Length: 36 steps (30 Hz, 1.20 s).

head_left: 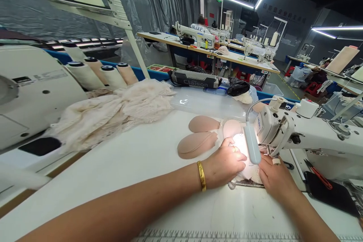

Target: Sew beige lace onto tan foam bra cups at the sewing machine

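A pale pink bra cup with lace edging (246, 172) lies under the bright lamp beside the needle of the white sewing machine (272, 124). My left hand (227, 162), with a gold bangle at its wrist, has its fingers bent and closed on the cup. Right of the cup, close to the presser foot, my right hand (276, 177) rests with fingers stretched out; the lamp head (252, 145) hides some fingertips. Two beige cups (204, 124) (195, 145) lie to the left of my left hand, and another pink cup (232, 127) sits behind it.
Cream lace fabric (121, 109) is heaped at the left, near thread cones (113, 75) and a second machine (36, 90). Red-handled snips (319, 174) lie on a black phone-like slab (330, 193) at right. A ruler strip (215, 234) runs along the front edge.
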Available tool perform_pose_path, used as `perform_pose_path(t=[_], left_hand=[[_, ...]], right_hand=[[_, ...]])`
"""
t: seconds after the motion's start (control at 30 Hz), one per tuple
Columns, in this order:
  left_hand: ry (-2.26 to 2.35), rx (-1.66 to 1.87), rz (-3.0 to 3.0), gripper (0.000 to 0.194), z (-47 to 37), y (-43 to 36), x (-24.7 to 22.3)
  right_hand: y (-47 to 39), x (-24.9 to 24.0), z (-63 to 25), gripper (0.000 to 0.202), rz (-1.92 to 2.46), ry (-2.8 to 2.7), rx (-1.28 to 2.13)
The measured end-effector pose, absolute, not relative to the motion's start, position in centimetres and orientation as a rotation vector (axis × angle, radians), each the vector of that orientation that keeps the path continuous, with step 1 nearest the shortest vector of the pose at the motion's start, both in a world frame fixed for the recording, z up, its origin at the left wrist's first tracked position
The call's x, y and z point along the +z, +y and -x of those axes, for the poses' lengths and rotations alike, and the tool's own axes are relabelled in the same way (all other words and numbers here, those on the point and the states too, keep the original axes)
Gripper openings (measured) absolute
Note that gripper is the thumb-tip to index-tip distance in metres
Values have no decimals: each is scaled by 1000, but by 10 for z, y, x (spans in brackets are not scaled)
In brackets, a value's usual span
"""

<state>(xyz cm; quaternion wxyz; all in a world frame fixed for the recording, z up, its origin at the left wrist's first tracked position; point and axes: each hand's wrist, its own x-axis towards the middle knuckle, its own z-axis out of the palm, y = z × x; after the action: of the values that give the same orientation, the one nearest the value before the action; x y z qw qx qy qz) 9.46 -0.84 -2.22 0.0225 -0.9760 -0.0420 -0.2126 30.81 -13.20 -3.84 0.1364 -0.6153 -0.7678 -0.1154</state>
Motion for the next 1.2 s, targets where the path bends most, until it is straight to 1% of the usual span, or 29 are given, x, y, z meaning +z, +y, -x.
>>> perform_pose_path(t=[0.1, 0.23, 0.6, 0.77, 0.97, 1.03, 1.2], left_hand=[[-138, -649, 3026, 19, -95, -9, -20], [-143, -647, 3033, 19, -95, -9, -17], [-152, -664, 3043, 16, -94, -10, -24], [-157, -646, 3063, 17, -94, -12, -23], [-175, -636, 3046, 16, -94, -10, -21], [-194, -644, 3027, 15, -94, -11, -21], [-130, -653, 2981, 13, -92, -24, -25]], right_hand=[[-134, -33, -307, 30, 1736, -2108, -437], [-131, -29, -304, 23, 1658, -2012, -510], [-129, -29, -302, 21, 1669, -1991, -405], [-129, -29, -301, 21, 1699, -1987, -436], [-133, -29, -303, 23, 1700, -2041, -551], [-136, -26, -304, 26, 1717, -2127, -490], [-141, -14, -301, 24, 1703, -2352, -133]])
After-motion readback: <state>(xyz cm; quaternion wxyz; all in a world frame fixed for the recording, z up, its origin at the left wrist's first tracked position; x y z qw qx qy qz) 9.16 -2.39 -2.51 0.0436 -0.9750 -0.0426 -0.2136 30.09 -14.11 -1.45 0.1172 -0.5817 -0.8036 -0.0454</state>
